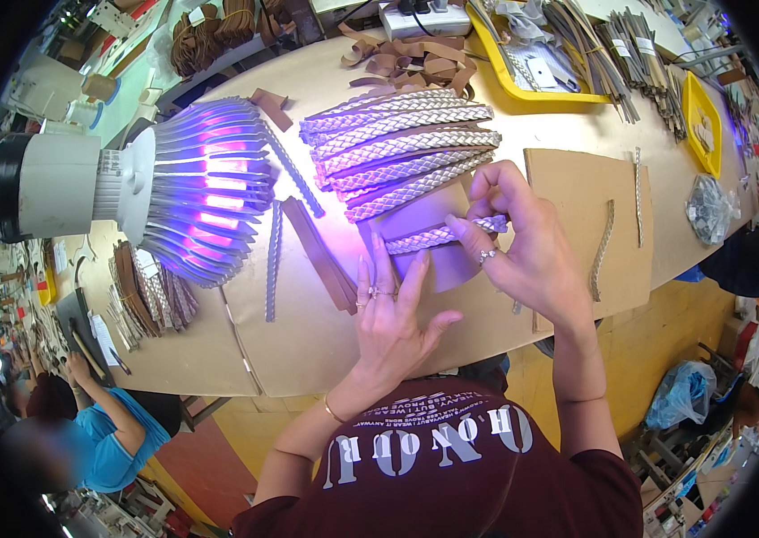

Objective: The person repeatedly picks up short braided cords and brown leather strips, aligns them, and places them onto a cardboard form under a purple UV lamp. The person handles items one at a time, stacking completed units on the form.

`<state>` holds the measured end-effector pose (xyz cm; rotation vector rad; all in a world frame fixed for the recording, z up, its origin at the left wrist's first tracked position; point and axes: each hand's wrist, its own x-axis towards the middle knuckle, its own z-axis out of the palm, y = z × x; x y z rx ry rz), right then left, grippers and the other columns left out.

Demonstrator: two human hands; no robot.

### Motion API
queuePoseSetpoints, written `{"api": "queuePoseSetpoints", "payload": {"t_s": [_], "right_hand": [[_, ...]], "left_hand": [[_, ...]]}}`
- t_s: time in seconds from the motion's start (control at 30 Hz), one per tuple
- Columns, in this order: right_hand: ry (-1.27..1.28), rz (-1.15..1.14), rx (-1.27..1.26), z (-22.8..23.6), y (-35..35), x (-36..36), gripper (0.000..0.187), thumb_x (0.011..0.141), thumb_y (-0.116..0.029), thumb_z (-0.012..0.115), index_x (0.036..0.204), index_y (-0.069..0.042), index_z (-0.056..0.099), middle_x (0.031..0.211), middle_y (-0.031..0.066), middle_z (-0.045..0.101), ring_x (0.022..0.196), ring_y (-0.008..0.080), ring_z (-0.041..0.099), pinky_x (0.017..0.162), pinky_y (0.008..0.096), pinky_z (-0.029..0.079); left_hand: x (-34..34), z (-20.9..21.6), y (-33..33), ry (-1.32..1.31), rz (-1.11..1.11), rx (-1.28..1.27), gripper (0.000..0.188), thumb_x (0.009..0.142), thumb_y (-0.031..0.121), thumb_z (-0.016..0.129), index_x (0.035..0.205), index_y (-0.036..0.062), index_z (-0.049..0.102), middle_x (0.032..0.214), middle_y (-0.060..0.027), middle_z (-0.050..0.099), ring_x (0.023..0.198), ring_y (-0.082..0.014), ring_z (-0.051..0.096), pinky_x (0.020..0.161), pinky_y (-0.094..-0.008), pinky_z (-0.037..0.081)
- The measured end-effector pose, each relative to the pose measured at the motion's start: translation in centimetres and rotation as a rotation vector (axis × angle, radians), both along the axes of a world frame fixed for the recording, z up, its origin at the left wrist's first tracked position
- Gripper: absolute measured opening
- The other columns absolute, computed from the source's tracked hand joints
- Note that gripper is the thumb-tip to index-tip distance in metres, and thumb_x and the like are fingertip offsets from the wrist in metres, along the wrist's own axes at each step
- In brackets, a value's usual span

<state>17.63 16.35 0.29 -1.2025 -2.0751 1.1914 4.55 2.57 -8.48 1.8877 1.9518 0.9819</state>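
At far left we see a lamp [191, 184] glowing purple over the worktop [308, 341]. Our left hand [393, 318] lies open, fingers pressing a braided strip [438, 236] flat. Our right hand [523, 242] pinches the strip's right end. A stack of braided strips [402, 148] lies just beyond.

Lamp [129, 193] left — braided strips [402, 143] right

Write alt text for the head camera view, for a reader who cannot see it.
Two bare hands work a silver braided strip on a tan table: the left hand presses it flat, the right hand pinches its far end. Behind lies a row of similar braided strips, and a finned lamp glows purple at left.
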Motion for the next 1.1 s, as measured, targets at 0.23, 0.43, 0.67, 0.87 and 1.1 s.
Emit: {"api": "queuePoseSetpoints", "payload": {"t_s": [0.23, 0.43, 0.67, 0.87, 1.1], "right_hand": [[0.091, 0.108, 0.173, 1.1, -0.7, -1.5, 0.034, 0.081, -0.003, 0.073, 0.105, -0.004, 0.049, 0.072, 0.0066, 0.059, 0.065, 0.0154, 0.055, 0.062, 0.0276, 0.044], [0.010, 0.046, 0.131, 0.9, 0.0, 0.1, 0.033, 0.081, -0.006, 0.074, 0.103, -0.004, 0.050, 0.071, 0.0058, 0.059, 0.065, 0.0132, 0.055, 0.063, 0.0264, 0.045], [0.021, -0.023, 0.068, -0.5, 0.1, 1.4, 0.032, 0.083, -0.013, 0.072, 0.104, -0.006, 0.050, 0.073, 0.0110, 0.059, 0.062, 0.0266, 0.058, 0.059, 0.0365, 0.044], [0.017, -0.039, 0.013, -1.3, 0.3, 1.7, 0.032, 0.083, -0.015, 0.074, 0.102, -0.006, 0.049, 0.073, 0.0097, 0.058, 0.061, 0.0231, 0.057, 0.058, 0.0355, 0.044], [0.038, -0.083, -0.048, -2.8, 0.4, 2.4, 0.033, 0.084, -0.016, 0.075, 0.099, -0.005, 0.049, 0.073, 0.0035, 0.053, 0.062, 0.0128, 0.053, 0.058, 0.0285, 0.045]], "left_hand": [[0.4, 0.6, -0.1, -0.046, 0.002, -0.054, 0.076, 0.080, 0.047, 0.073, 0.138, 0.0051, 0.047, 0.142, -0.0382, 0.034, 0.136, -0.0469, 0.035, 0.109, -0.0588, 0.029], [0.3, 0.9, 0.0, -0.069, -0.016, -0.041, 0.076, 0.084, 0.044, 0.071, 0.139, 0.0022, 0.040, 0.135, -0.0222, 0.052, 0.138, -0.0443, 0.033, 0.112, -0.0617, 0.019], [0.2, 0.9, 0.1, -0.075, -0.032, -0.030, 0.077, 0.083, 0.044, 0.072, 0.139, 0.0019, 0.041, 0.133, -0.0205, 0.054, 0.138, -0.0453, 0.034, 0.111, -0.0630, 0.020], [0.3, 1.2, 0.1, -0.075, -0.021, -0.068, 0.077, 0.082, 0.042, 0.073, 0.138, 0.0003, 0.041, 0.132, -0.0212, 0.054, 0.138, -0.0451, 0.033, 0.111, -0.0621, 0.020], [0.2, 1.5, 0.1, -0.053, -0.020, -0.108, 0.076, 0.079, 0.043, 0.076, 0.137, 0.0036, 0.046, 0.140, -0.0373, 0.038, 0.135, -0.0476, 0.037, 0.109, -0.0616, 0.026]]}}
